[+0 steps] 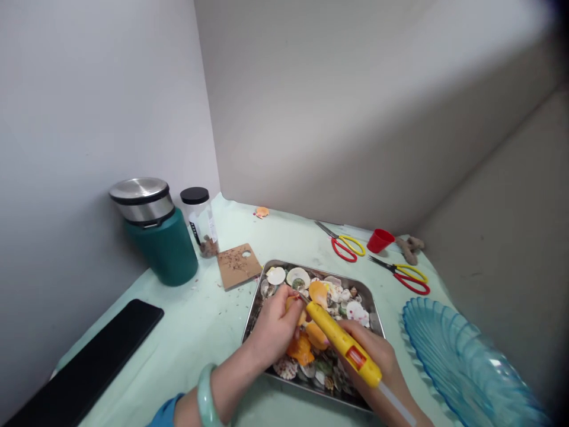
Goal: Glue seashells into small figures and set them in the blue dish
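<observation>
My right hand [371, 350] is wrapped round a yellow hot glue gun [340, 338], a whitish glue stick [395, 403] sticking out of its back end. The metal nozzle points up and left, to the fingertips of my left hand [278, 317]. Those fingers are pinched together; a speck of red shows at their tips, with orange shell beside them, and what they grip is too small and covered to make out. Both hands are over a metal tray [379, 317] full of seashells, among them orange shells [318, 293], white shells [297, 277] and a bright orange piece [301, 349].
Behind the tray lie scissors [344, 246], more scissors [400, 274], a red cup [380, 240] and a ginger-like root [409, 248]. A blue scalloped dish [457, 350] is right. Leftward stand a green flask [162, 246], jar [200, 222], brown board [237, 270] and black slab [93, 362].
</observation>
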